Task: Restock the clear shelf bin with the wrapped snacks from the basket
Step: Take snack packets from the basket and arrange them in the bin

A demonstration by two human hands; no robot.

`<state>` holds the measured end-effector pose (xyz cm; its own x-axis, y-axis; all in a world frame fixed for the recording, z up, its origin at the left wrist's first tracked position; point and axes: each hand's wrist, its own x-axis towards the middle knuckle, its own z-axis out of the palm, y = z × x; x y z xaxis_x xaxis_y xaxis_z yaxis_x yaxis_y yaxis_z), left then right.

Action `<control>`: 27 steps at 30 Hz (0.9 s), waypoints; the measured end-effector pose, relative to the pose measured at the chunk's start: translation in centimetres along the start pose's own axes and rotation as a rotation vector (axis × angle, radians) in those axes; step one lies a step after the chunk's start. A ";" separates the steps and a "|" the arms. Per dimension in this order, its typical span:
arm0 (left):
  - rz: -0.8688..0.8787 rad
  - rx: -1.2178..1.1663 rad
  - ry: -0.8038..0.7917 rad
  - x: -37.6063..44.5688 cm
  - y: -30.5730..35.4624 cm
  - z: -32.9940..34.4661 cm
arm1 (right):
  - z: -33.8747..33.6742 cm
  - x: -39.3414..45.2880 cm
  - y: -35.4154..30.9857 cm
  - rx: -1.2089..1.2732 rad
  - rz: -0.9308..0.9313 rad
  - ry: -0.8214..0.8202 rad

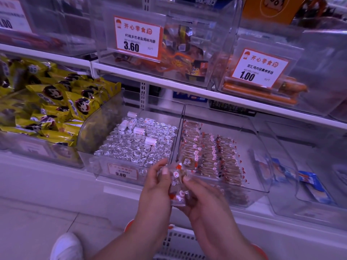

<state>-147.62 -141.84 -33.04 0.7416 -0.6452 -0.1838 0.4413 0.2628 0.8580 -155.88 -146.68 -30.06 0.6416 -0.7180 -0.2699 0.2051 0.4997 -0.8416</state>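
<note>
A small stack of clear-wrapped brown snacks (178, 182) with red and white marks is held between both hands, just in front of the clear shelf bin (262, 152). My left hand (155, 186) grips the stack's left side. My right hand (201, 197) holds it from below and on the right, thumb on top. Inside the bin, rows of the same wrapped snacks (212, 152) stand on edge. The white basket (180, 244) with an orange rim sits on the floor under my forearms; its contents are hidden.
Left of the bin is a bin of silver foil-wrapped pieces (139, 141), then yellow snack packs (52, 104). The shelf edge (187, 89) above carries bins with price tags 3.60 and 1.00. A bin with blue packets (309, 181) stands at the right. A white shoe (65, 246) is on the floor.
</note>
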 end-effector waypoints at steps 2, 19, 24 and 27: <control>0.042 0.050 0.042 -0.1 -0.2 0.0 | 0.3 -0.1 0.4 -0.092 -0.025 -0.007; 0.251 0.321 -0.023 -1.4 -0.4 -0.5 | 0.8 -0.7 0.8 -0.418 -0.080 -0.247; 0.425 0.625 -0.140 -1.3 0.4 -1.5 | -1.1 0.3 -1.7 -0.410 -0.096 -0.372; 0.485 0.646 -0.061 -0.2 1.4 -2.2 | -2.9 3.0 -5.7 -0.737 -0.331 -0.212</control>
<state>-146.07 -139.76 -32.81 0.7387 -0.6084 0.2901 -0.3149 0.0691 0.9466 -157.31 -153.10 -27.42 0.7737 -0.6289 0.0766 -0.0819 -0.2192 -0.9723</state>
